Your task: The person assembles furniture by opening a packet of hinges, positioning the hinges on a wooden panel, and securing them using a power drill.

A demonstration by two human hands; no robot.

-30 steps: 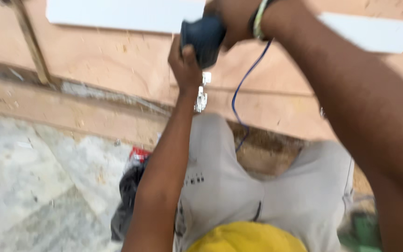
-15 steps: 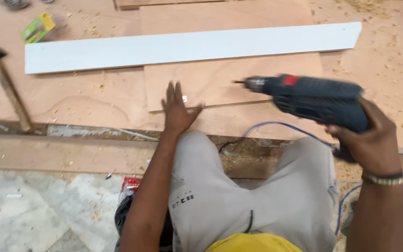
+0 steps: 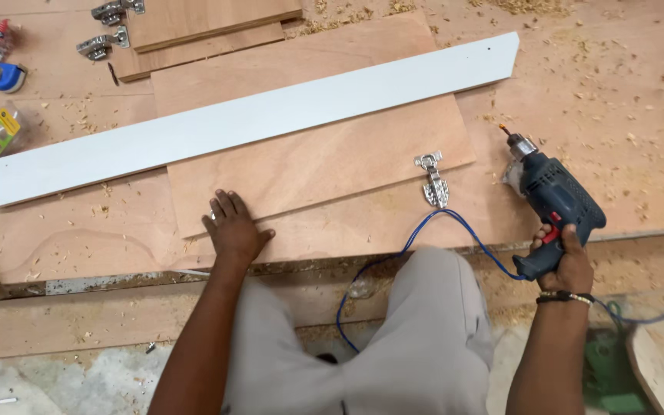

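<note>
A: Head view, quick pass. The blue corded drill (image 3: 555, 196) is sitting in the right hand (image 3: 570, 261), fingers wrapped tight around the grip, bit pointing up and away, off to the right of the plywood panel (image 3: 317, 165) and not touching it.

B: Left hand (image 3: 234, 230)?

A: It is lying flat, fingers spread, pressing on the panel's near-left corner, probably pinning it so it is not sliding on the bigger plywood sheet (image 3: 616, 100) underneath. Holding nothing.

B: The metal bit near the drill?

A: A cabinet hinge (image 3: 433, 178) is resting at the panel's near-right edge, between the hands, closer to the drill. The blue cord (image 3: 416, 238) is looping from the drill down across the lap.

B: Further out?

A: A long white strip (image 3: 247, 119) is lying diagonally across the panel's far edge. Two more hinges (image 3: 105, 31) are sitting top left, and sawdust is scattering everywhere.
</note>
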